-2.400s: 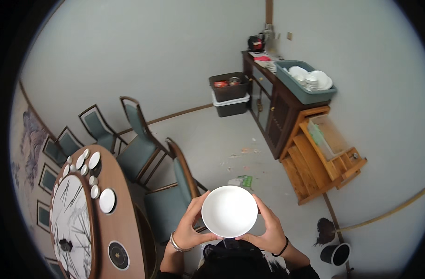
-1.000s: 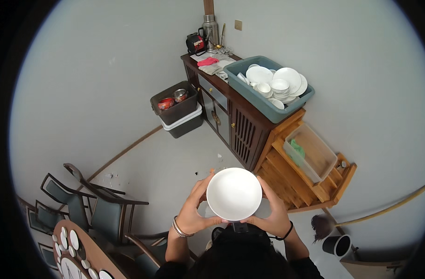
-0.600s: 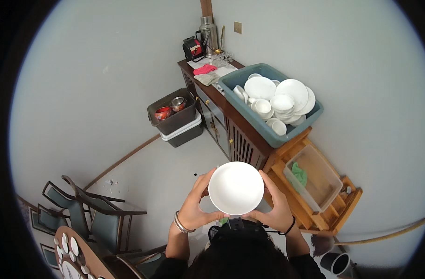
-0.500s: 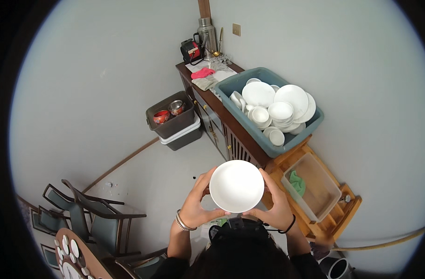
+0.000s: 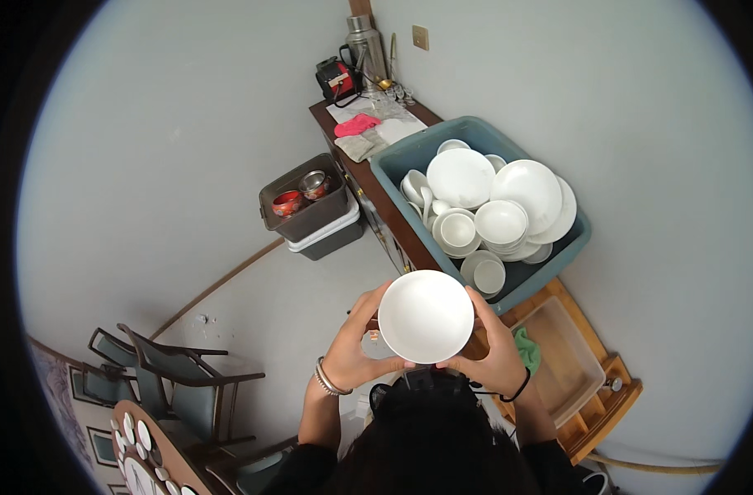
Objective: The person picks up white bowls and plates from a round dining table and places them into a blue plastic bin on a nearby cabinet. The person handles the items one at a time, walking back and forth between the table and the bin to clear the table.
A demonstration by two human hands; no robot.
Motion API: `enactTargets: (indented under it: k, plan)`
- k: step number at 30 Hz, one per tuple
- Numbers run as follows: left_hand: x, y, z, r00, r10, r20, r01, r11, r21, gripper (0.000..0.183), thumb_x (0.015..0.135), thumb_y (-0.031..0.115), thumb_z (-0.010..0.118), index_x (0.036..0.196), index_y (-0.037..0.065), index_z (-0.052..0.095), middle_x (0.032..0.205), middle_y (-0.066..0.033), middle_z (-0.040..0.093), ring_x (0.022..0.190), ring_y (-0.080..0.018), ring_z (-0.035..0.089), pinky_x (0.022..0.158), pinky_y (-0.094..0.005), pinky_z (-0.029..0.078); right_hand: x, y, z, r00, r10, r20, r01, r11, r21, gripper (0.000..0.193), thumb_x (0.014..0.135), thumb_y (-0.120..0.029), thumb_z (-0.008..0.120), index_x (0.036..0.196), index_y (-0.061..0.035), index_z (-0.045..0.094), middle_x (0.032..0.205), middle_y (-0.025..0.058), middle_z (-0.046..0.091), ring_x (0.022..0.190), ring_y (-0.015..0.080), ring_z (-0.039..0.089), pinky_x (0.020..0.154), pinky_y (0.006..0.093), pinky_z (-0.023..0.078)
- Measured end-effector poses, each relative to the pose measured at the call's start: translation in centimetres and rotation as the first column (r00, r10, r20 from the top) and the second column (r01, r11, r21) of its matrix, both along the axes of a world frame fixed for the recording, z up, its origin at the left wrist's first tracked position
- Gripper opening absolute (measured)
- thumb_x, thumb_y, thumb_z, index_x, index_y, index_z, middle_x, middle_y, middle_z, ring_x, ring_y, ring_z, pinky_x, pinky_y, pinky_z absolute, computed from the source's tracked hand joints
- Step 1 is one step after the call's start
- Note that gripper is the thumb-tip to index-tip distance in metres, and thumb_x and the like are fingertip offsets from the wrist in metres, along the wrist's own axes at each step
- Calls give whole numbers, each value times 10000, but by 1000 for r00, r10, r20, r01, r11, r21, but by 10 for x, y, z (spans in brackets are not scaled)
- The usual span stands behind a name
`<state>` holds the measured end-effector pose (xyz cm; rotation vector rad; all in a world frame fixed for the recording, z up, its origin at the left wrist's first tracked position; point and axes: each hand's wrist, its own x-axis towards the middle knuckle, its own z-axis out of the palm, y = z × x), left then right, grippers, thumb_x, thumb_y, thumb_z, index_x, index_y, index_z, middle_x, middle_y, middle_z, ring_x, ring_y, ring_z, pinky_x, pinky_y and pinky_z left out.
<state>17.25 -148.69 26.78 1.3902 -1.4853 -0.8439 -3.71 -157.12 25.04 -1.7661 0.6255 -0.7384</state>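
Observation:
A white bowl (image 5: 426, 317) is held up in front of me with its hollow side facing up. My left hand (image 5: 353, 346) grips its left rim, thumb at the near edge and fingers round the side. On the opposite side my right hand (image 5: 498, 351) grips the bowl the same way. Just beyond it, on the dark wooden cabinet, stands a blue-green plastic tub (image 5: 393, 165). White dishes fill much of the tub: large plates (image 5: 461, 178), stacked bowls (image 5: 502, 223), small cups (image 5: 489, 277) and a spoon (image 5: 427, 205).
A wooden drawer unit (image 5: 624, 394) at right holds a clear bin (image 5: 562, 363) and a green cloth (image 5: 527, 350). Grey bins (image 5: 298, 235) with red pots stand left of the cabinet. A thermos (image 5: 364, 49) and pink cloth (image 5: 357, 124) are at the back; chairs (image 5: 197, 404) are at left.
Both hands have carried the bowl slightly up and right in view, closer to the tub. The tub appears larger and nearer, and the drawer unit is more covered by my right hand and arm.

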Motion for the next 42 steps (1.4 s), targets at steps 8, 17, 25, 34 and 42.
enactTargets:
  k: [8,17,25,34,42]
  plan:
    - [18,-80,-11,985,-161,-58,162,987,19,977,546,149,844,1362,85,310,1236,-93,428,1125,-232,473,905,-354,439,6,-47,-16,981,-176,-75,173,984,-52,965,627,-290,803,1370,-18,250,1301,168,416,1195,276,421,967,365,362]
    - [72,-201,-27,880,-460,-118,469,881,66,987,549,127,833,1369,73,285,1265,-106,399,1135,-226,465,929,-352,423,56,-92,-16,855,-496,-151,506,862,35,979,624,-288,805,1379,-30,238,1314,179,405,1197,288,423,971,383,364]
    - [144,-281,-50,797,-566,-212,592,801,89,982,559,76,820,1376,98,274,1298,-91,323,1172,-222,422,957,-359,408,137,-138,-36,740,-616,-271,618,781,-90,967,611,-254,810,1368,-16,258,1303,153,425,1153,248,447,899,354,395]
    - [182,-348,-74,727,-669,-155,684,724,83,1003,524,80,823,1366,77,278,1234,-95,389,1126,-234,472,964,-358,416,161,-182,-48,745,-660,-99,666,726,170,557,844,-245,599,1301,-13,383,1104,142,494,931,202,529,770,302,451]
    - [133,-396,-64,771,-637,-31,637,766,87,955,505,76,821,1312,39,312,1214,-150,405,1128,-271,461,956,-361,418,115,-271,-30,714,-657,-242,698,695,171,496,916,-438,412,994,10,611,838,91,614,734,155,581,711,264,466]
